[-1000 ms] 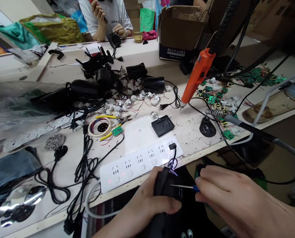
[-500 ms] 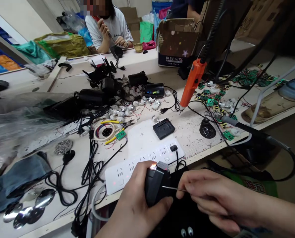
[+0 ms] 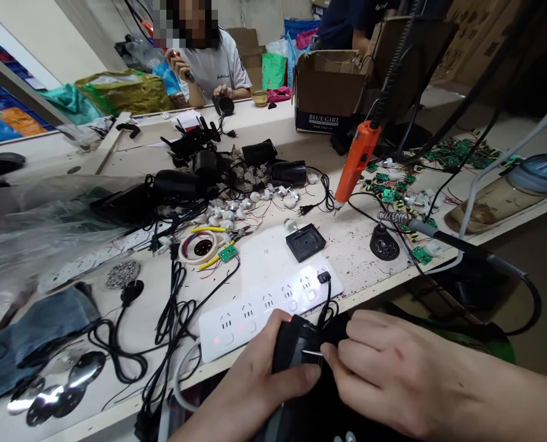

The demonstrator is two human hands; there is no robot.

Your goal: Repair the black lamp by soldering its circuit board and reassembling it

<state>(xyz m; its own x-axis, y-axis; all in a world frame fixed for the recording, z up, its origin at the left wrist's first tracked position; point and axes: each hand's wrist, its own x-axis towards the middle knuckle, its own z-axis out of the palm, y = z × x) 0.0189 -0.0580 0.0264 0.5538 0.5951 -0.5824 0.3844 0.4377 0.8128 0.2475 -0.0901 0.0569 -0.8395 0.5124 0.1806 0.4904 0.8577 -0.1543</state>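
Note:
My left hand (image 3: 259, 380) grips a black device (image 3: 296, 347) just below the table's front edge. My right hand (image 3: 384, 368) pinches a thin screwdriver (image 3: 312, 353) whose metal tip touches the device's side. A black cord runs from the device up to a plug (image 3: 323, 277) in the white power strip (image 3: 268, 304), which lies right in front of my hands.
An orange electric screwdriver (image 3: 358, 159) hangs over the bench. A soldering iron (image 3: 457, 245) rests at the right edge beside green circuit boards (image 3: 461, 150). Black cables (image 3: 172, 319), a tape roll (image 3: 202, 247), black housings (image 3: 181, 181) and a cardboard box (image 3: 333, 89) crowd the table. A person sits at the far side.
The device has come down and its small light has gone out. My right hand has slid left, so less of the screwdriver shaft shows. The view tilted up slightly.

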